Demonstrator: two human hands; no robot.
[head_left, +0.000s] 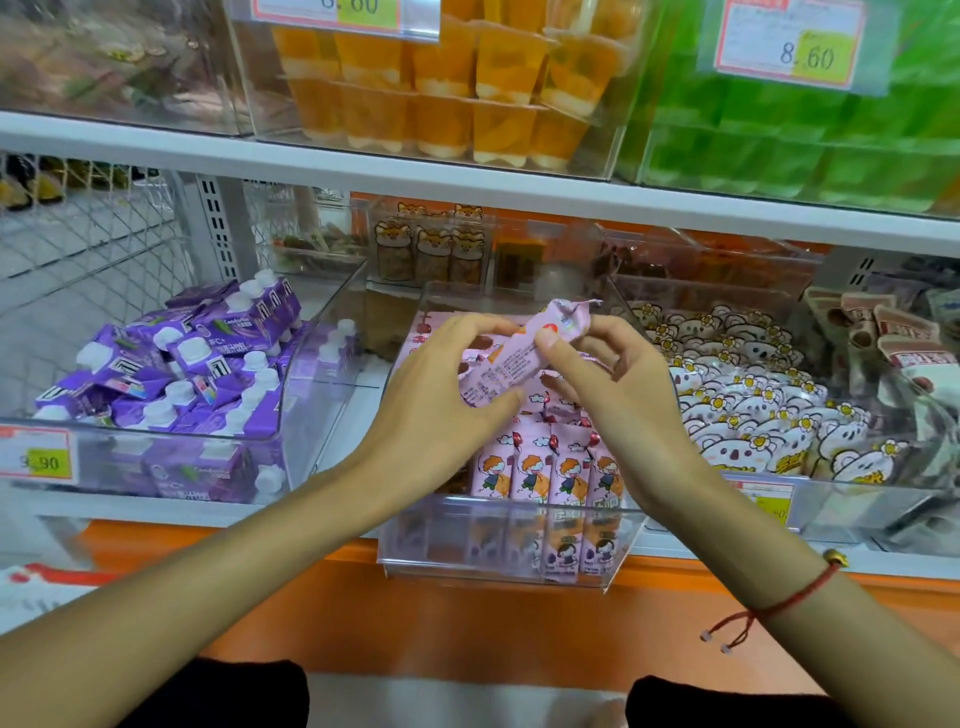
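A pink snack packet (511, 358) with small print on its back is held tilted above a clear plastic bin (498, 566) on the middle shelf. My left hand (441, 395) grips its lower end, fingers curled round it. My right hand (613, 379) pinches its upper part with thumb and fingers. Several more pink packets (545, 467) with a cartoon child stand upright in rows inside the bin, below both hands.
A bin of purple spouted pouches (182, 364) stands to the left, a bin of white koala packets (753, 410) to the right. Orange jelly cups (441, 83) and green packs (805, 140) fill the shelf above. An orange ledge (467, 623) runs below.
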